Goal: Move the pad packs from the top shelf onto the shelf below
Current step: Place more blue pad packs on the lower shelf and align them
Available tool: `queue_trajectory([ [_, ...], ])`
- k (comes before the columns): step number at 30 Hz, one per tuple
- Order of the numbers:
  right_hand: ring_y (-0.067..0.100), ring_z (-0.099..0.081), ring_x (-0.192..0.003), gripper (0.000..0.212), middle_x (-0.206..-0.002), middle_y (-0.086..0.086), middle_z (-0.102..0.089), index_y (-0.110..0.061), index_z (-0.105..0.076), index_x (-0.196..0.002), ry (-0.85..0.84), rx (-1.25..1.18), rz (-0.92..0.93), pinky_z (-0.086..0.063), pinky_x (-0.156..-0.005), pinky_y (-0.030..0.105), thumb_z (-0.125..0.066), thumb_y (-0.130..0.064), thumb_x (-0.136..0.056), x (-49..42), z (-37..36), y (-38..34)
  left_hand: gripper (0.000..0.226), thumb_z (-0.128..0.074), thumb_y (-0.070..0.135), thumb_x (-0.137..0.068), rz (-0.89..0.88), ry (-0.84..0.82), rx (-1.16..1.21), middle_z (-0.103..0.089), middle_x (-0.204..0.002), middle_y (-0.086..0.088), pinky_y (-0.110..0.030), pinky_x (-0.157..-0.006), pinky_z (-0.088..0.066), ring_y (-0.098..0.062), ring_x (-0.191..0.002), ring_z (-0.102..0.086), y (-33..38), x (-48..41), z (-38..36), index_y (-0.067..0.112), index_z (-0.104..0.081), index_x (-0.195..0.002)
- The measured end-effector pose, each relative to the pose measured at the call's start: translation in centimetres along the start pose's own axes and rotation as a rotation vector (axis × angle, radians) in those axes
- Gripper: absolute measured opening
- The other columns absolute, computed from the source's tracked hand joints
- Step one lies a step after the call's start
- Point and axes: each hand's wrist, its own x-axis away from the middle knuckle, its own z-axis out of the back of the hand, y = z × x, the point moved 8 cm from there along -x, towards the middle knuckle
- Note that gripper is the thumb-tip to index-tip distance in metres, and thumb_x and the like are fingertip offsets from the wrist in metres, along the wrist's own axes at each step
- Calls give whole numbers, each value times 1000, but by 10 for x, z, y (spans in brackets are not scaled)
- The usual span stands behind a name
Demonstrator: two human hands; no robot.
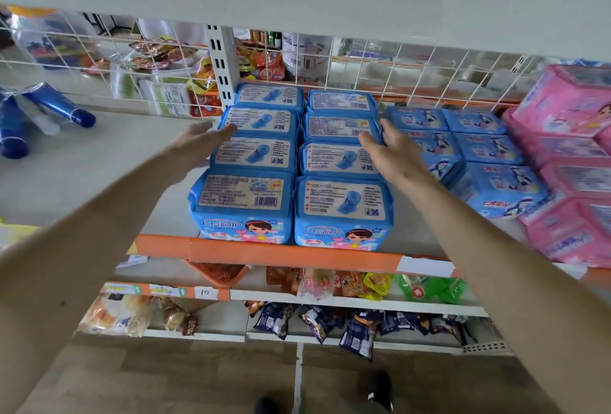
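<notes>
Eight upright packs, in two columns of four. At least five flat packs. Two blue tubes.

Cropped by the right edge: pink packs. Cropped at left: blue tubes. Illegibly small: label print on blue pad packs.

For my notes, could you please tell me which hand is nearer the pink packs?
Right. The right hand is left of the pink packs, with blue packs between; the left hand is farther left, across two more rows.
</notes>
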Motion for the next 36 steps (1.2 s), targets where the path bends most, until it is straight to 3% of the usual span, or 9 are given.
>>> queue_trajectory([
  [4, 18, -64, -107, 38, -115, -6, -70, -28, -58, -128, 45, 71, -7, -48, -88, 31, -51, -49, -97, -10, -8, -4, 8, -65, 33, -96, -126, -13, -173, -74, -96, 4, -24, -65, -53, -8, -78, -71, 14, -12, -10, 25, -66, -96],
  [9, 24, -60, -114, 60, -128, 6, -66, -16, -51, -142, 143, 209, 56, -42, -88, 33, -49, -54, -96, -7, -15, -16, 21, -66, 31, -96, -143, -27, -254, -72, -97, 4, -22, -65, -52, -9, -80, -69, 15, -19, -12, 18, -69, -113],
  [12, 15, -53, -85, 52, -98, 1, -63, -14, -58, -128, 161, 273, 50, -40, -68, 29, -51, -53, -94, -20, -1, -16, 32, -69, 36, -93, -123, -37, -300, -69, -93, 12, -18, -63, -48, -5, -81, -66, 19, -23, -5, 22, -68, -122],
  [15, 17, -63, -87, 39, -101, -2, -66, -19, -58, -116, 108, 205, -36, -50, -69, 33, -54, -47, -88, -45, 8, -13, 39, -72, 39, -90, -99, 20, -185, -63, -94, 12, -22, -60, -46, -7, -79, -63, 27, -31, -2, 23, -60, -124],
  [21, 10, -65, -74, 23, -87, -7, -69, -21, -62, -100, 58, 100, -29, -42, -54, 25, -57, -33, -82, -72, -2, -14, 18, -72, 35, -91, -120, -5, -146, -74, -103, 5, -22, -62, -55, -6, -74, -73, 28, -43, -16, 32, -66, -108],
  [25, 10, -64, -96, 55, -136, 1, -61, -15, -52, -140, 3, -2, -54, -52, -73, 29, -61, -28, -87, -71, -8, -3, 46, -69, 46, -91, -90, 17, -292, -68, -112, 1, -27, -77, -54, -11, -81, -68, 34, -42, -15, 25, -60, -131],
  [30, 32, -29, -147, 78, -163, 4, -27, -27, -20, -158, -128, 292, 81, -27, -118, 51, -50, -62, -94, -33, 0, -28, 58, -57, 50, -97, -190, 0, -547, -59, -133, -8, -37, -90, -47, -28, -115, -59, 46, -10, -19, 19, -43, -143],
  [33, 37, 4, -152, 87, -167, -3, 5, -40, -12, -157, -64, 555, 342, 4, -117, 65, -28, -84, -85, 35, -5, -52, 96, -35, 86, -83, -398, 156, -789, -18, -167, 3, -54, -118, -25, -27, -152, -18, 46, 43, -22, 33, -11, -159],
  [36, 41, 24, -148, 93, -165, -5, 20, -45, -8, -156, -19, 765, 485, 11, -109, 74, -17, -93, -76, 100, -28, -54, 97, -22, 96, -74, -638, 272, -1008, 10, -167, 12, -70, -112, -5, -31, -154, 5, 26, 108, -48, 48, 2, -156],
])
